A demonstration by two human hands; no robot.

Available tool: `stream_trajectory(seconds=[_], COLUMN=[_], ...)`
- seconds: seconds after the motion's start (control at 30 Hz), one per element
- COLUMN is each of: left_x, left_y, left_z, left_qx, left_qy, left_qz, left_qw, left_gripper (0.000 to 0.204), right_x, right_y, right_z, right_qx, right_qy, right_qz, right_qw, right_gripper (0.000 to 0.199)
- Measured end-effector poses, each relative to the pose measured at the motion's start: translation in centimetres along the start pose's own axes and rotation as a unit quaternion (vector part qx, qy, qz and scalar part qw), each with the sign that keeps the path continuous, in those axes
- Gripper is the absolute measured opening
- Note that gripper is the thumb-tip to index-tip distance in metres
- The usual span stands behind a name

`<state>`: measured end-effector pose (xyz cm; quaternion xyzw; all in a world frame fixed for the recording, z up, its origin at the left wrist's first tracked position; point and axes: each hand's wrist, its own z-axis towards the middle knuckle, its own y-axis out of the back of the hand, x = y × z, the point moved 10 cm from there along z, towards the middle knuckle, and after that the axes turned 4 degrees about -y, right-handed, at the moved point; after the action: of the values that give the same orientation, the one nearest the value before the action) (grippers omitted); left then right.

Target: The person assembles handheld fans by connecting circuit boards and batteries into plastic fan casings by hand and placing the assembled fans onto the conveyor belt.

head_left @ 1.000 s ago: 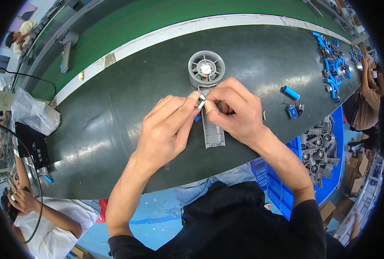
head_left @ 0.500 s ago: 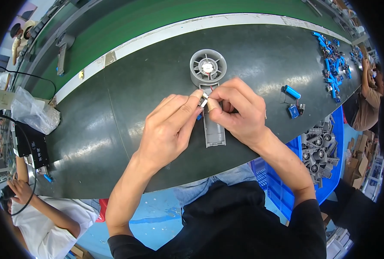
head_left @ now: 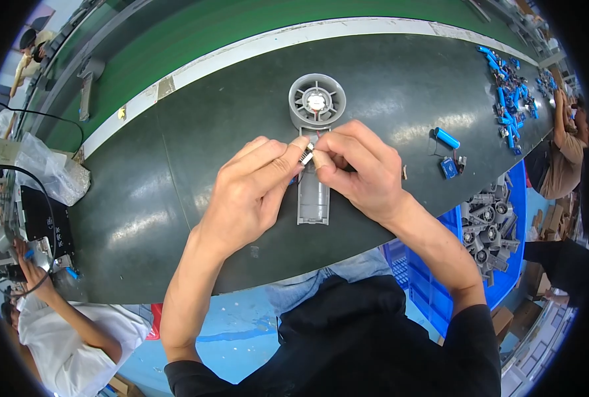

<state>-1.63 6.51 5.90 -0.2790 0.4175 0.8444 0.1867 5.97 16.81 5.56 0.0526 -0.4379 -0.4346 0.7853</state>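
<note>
A small white component with a row of dark slots or pins [head_left: 307, 157] is pinched between my two hands; its exact kind is too small to tell. My left hand [head_left: 245, 192] grips it by thumb and forefinger from the left. From the right, my right hand [head_left: 364, 165] has its thumb and fingertips closed at the component's edge. Directly beneath lies a grey plastic fan housing [head_left: 314, 206], its open handle trough toward me and its round, spoked head at the far end. A red wire shows near my fingertips, and a bit of blue is partly hidden behind my left fingers.
Right of my hands lie a blue cylinder [head_left: 447, 137] and a blue circuit board [head_left: 448, 168]. A pile of blue parts [head_left: 509, 99] sits far right, above a blue crate [head_left: 516, 228] of grey housings. At left are a plastic bag [head_left: 49, 169] and a co-worker's arm [head_left: 76, 321].
The housing's handle has swung left at its near end. My hands have shifted slightly left with the white component. On the green belt, a grey part has moved left and nearer.
</note>
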Motion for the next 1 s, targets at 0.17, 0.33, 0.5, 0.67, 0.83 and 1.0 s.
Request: stream_trajectory(seconds=[0.17, 0.33, 0.5, 0.67, 0.83, 1.0], left_x=[0.0, 0.3, 0.8, 2.9, 6.9, 18.0], left_y=[0.1, 0.2, -0.2, -1.4, 0.8, 10.8], left_z=[0.0, -0.1, -0.1, -1.8, 0.0, 4.4], left_qx=[0.010, -0.005, -0.020, -0.050, -0.125, -0.190], left_qy=[0.003, 0.023, 0.082, 0.193, 0.233, 0.163], left_qz=[-0.008, -0.007, -0.004, 0.005, -0.143, 0.125], left_qw=[1.000, 1.000, 0.996, 0.980, 0.954, 0.960], left_gripper=[0.033, 0.032, 0.039, 0.039, 0.030, 0.027], right_x=[-0.1, -0.3, -1.3, -4.4, -4.1, -3.9], right_y=[-0.2, -0.2, 1.9, 3.2, 3.2, 3.1], right_z=[-0.1, 0.2, -0.6, -3.2, -3.4, -3.7], right_qx=[0.004, 0.025, 0.044, 0.016, 0.030, 0.031], right_qy=[0.003, -0.011, -0.121, -0.238, -0.188, -0.140], right_qz=[0.015, 0.017, 0.022, 0.023, 0.002, -0.001], right_qw=[1.000, 0.999, 0.991, 0.971, 0.982, 0.990], right_gripper=[0.017, 0.018, 0.025, 0.020, 0.015, 0.016])
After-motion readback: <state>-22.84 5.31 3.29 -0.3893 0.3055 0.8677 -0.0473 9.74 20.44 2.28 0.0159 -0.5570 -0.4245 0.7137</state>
